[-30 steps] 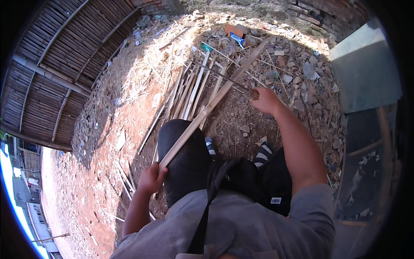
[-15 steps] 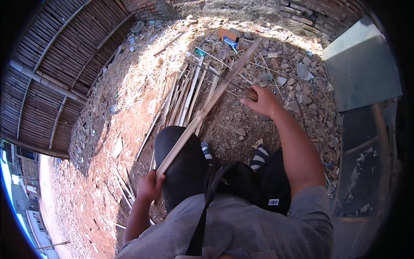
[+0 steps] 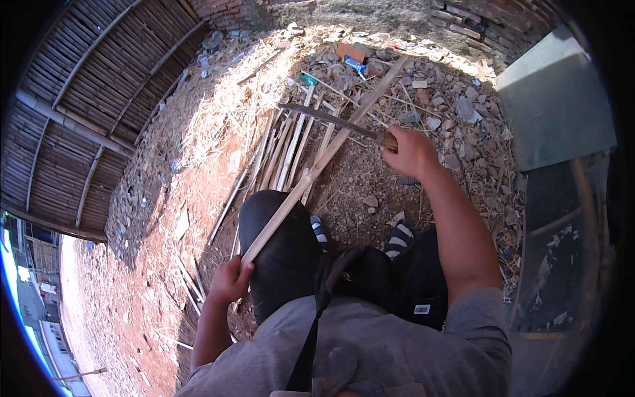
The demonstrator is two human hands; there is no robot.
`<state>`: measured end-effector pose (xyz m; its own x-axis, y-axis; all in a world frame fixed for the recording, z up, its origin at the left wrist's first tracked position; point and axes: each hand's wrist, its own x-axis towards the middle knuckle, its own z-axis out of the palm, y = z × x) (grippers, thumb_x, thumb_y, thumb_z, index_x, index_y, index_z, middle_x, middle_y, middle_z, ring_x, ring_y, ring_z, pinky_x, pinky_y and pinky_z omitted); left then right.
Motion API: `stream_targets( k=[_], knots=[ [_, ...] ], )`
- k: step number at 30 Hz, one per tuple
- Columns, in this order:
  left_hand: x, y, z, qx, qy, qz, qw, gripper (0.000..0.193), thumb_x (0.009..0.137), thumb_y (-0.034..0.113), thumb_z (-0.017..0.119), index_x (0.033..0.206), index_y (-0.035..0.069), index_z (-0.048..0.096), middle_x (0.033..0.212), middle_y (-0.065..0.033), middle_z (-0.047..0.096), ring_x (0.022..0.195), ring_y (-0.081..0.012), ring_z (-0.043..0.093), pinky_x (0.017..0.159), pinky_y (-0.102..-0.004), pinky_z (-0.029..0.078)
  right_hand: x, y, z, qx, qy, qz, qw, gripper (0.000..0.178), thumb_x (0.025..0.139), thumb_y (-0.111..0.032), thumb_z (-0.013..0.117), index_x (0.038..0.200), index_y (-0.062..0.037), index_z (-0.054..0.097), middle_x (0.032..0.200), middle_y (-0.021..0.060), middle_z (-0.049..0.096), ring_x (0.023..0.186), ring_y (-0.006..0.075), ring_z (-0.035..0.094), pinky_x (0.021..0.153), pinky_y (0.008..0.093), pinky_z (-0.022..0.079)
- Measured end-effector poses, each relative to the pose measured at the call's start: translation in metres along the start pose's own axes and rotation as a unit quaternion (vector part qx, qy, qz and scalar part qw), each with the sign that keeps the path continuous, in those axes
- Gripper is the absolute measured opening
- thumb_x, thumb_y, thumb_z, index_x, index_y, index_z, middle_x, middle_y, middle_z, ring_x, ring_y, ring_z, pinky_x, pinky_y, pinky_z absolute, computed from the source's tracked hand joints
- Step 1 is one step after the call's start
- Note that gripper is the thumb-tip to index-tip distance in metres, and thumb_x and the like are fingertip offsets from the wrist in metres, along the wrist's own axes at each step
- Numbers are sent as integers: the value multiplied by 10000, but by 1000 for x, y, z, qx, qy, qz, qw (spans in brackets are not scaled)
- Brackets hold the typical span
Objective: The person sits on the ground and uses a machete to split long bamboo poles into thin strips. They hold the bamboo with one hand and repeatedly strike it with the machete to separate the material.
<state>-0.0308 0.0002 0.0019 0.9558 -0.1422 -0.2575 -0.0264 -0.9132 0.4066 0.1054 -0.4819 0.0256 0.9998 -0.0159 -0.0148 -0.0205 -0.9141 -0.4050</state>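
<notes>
So the left hand is gripping the near end of a long, flat, tan wooden-looking strip, fingers curling around it. That strip is lying across a knee in black trousers and slanting away to the right. Meanwhile the right hand is clenching a long dark-metal knife with a brown handle, fingers wrapping the handle. Its blade is crossing the strip; can't tell if they're touching. Some thin pale strips are lying on reddish-brown dirt nearby.
</notes>
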Motion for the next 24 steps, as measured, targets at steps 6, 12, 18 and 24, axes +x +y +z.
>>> stream_targets(
  k=[6, 12, 18, 24],
  knots=[
    [1, 6, -1, -15, -4, -5, 1000, 460, 986, 436, 570, 822, 7, 551, 693, -231, 601, 702, -433, 625, 625, -494, 451, -2, -18, 22, -12, -23, -143, 989, 280, 791, -224, 768, 991, -90, 624, 822, 146, 674, 804, 376, 677, 710, 490, 524],
    [3, 6, -3, -36, 0, 7, 999, 457, 982, 426, 582, 806, 7, 543, 671, -222, 592, 678, -427, 620, 610, -481, 450, 28, 39, 45, 144, 86, -15, 986, 248, 816, -241, 737, 924, -47, 627, 868, 148, 707, 860, 381, 689, 754, 492, 544],
    [4, -3, 3, -87, -14, 9, 996, 459, 991, 414, 576, 791, 2, 543, 649, -205, 580, 624, -373, 599, 589, -444, 441, 6, -16, 28, 85, -19, -121, 989, 291, 824, -255, 743, 1034, -68, 668, 904, 181, 710, 873, 389, 689, 791, 473, 547],
    [6, 0, -3, -58, -27, -8, 998, 474, 993, 437, 566, 793, 7, 562, 663, -200, 593, 642, -367, 608, 612, -446, 454, 22, 23, 41, 132, -38, -67, 988, 362, 822, -270, 745, 1104, -54, 674, 936, 200, 711, 918, 385, 684, 832, 463, 541]
  ],
)
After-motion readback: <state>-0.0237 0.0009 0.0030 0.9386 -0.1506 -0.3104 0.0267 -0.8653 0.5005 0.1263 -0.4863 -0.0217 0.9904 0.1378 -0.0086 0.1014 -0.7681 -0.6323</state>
